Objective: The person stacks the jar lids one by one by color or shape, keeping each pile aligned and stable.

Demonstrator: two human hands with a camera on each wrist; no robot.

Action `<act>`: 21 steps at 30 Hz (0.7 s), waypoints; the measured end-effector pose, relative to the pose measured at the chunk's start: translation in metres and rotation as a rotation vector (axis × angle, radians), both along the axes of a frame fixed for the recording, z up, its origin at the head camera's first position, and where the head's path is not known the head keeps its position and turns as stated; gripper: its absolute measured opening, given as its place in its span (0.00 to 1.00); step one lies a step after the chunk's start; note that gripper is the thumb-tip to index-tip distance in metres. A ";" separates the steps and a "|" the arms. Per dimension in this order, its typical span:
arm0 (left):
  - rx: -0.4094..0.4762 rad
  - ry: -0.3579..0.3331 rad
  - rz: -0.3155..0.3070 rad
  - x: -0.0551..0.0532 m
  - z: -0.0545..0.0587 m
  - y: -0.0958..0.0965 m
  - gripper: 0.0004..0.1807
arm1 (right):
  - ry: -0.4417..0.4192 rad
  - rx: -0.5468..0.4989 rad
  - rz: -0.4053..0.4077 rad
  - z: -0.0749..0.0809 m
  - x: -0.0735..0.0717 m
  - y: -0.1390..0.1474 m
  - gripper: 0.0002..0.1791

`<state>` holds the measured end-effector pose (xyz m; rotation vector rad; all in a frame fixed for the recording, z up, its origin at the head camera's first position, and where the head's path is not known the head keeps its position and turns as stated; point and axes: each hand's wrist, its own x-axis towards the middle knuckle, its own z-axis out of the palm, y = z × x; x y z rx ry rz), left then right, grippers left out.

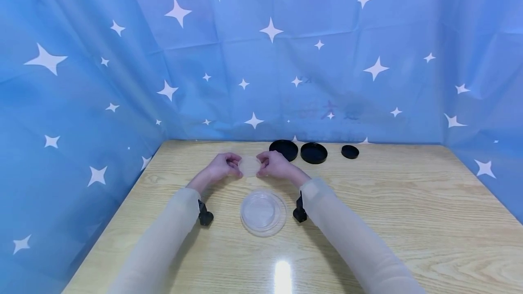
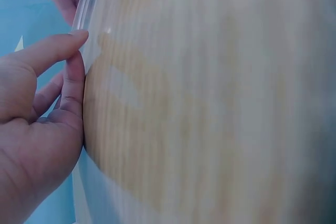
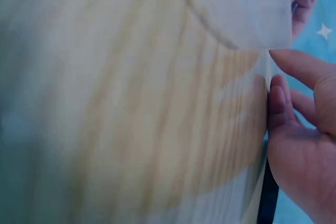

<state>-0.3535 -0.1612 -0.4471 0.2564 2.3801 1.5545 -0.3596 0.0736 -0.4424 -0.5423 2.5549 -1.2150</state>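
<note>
A small clear round plastic dish (image 1: 249, 167) is held between both hands near the back of the table. My left hand (image 1: 226, 165) pinches its left edge; in the left wrist view the thumb lies on the dish's clear rim (image 2: 85, 10). My right hand (image 1: 278, 165) grips the opposite edge between thumb and fingers. Nearer to me, between the forearms, a stack of clear round dishes (image 1: 261, 212) of differing sizes lies on the wooden table. In the right wrist view, a pale translucent surface (image 3: 247, 3) reaches the right thumb tip.
Behind and right of the right hand lies a large black round lid (image 1: 284, 149). Beside it are a medium black lid (image 1: 313, 153) and a small black lid (image 1: 350, 151). A blue star-patterned curtain (image 1: 269, 76) borders the wooden table (image 1: 408, 203) at the back and sides.
</note>
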 end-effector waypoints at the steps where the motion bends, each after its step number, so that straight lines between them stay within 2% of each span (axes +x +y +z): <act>1: 0.008 -0.006 -0.001 0.002 0.000 0.000 0.34 | 0.004 0.001 0.000 0.000 0.001 0.001 0.35; 13: 0.015 0.010 -0.010 0.014 -0.006 0.003 0.33 | -0.007 -0.035 0.022 -0.002 0.011 0.009 0.32; 21: 0.043 0.009 0.004 0.023 -0.003 0.004 0.31 | -0.007 -0.066 0.067 0.000 0.013 0.015 0.32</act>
